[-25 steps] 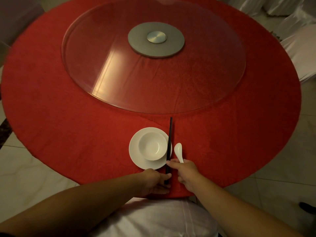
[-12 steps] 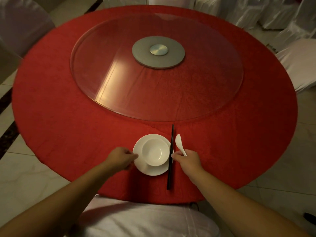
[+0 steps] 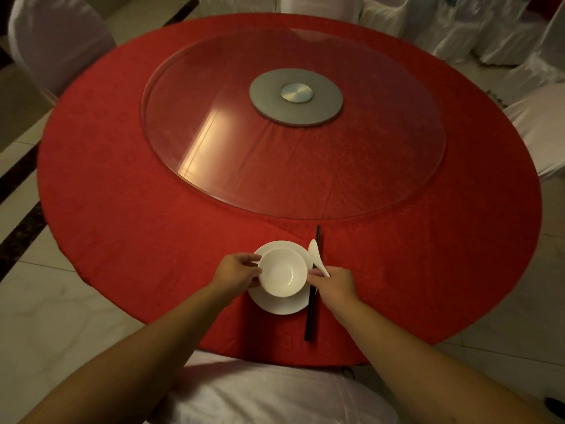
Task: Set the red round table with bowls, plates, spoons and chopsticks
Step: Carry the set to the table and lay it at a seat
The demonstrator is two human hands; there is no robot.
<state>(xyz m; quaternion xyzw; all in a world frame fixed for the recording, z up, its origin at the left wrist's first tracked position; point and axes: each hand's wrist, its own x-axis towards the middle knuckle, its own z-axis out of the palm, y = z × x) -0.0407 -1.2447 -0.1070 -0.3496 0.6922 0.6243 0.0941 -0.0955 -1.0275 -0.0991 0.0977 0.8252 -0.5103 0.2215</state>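
Note:
A white bowl [image 3: 282, 272] sits in a white plate [image 3: 279, 304] near the front edge of the red round table [image 3: 122, 194]. My left hand [image 3: 237, 270] holds the bowl's left rim, thumb on top. My right hand [image 3: 334, 284] pinches the handle of a white spoon [image 3: 315, 252], whose scoop points away from me above the plate's right edge. A pair of black chopsticks [image 3: 311, 316] lies straight along the plate's right side, partly hidden under my right hand.
A glass turntable [image 3: 214, 133] with a grey metal hub [image 3: 296, 96] covers the table's middle. White-covered chairs stand at the far left [image 3: 58, 35], the right [image 3: 541, 123] and behind the table. A white chair seat [image 3: 275, 396] is right below me.
My left hand left the chopsticks' near end and went to the bowl's left rim. My right hand lifted the spoon and carried it left over the chopsticks. The camera view shifted.

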